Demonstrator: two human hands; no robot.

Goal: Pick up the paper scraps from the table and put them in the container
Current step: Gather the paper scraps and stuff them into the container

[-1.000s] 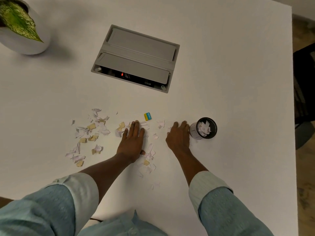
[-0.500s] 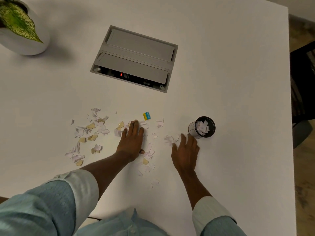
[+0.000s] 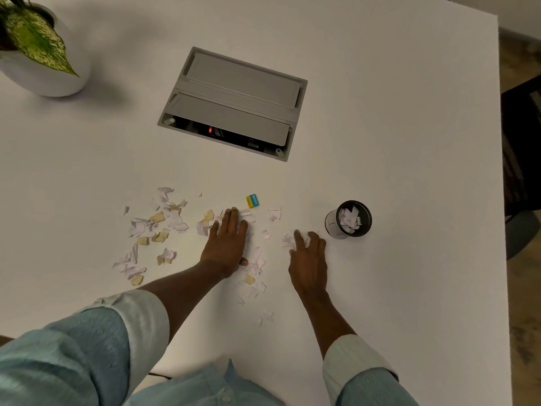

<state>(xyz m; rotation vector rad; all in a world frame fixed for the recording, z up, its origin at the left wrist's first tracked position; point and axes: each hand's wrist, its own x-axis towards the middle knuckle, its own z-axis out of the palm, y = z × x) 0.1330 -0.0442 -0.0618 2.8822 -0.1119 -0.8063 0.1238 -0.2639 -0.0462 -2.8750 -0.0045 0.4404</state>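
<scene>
I see left hand [image 3: 227, 247] flat, fingers straight, pressing torn paper scraps [image 3: 164, 227] on smooth white table [image 3: 409, 142]; right hand [image 3: 308, 265] relaxed, fingertips touching crumpled bits, gripping nothing; round black-rimmed container [image 3: 349, 219] near its right, holding scraps.

One head-worn camera looks steeply down over the white table [image 3: 380, 112], fairly close.

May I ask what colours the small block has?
The block is yellow and blue; head view.
</scene>
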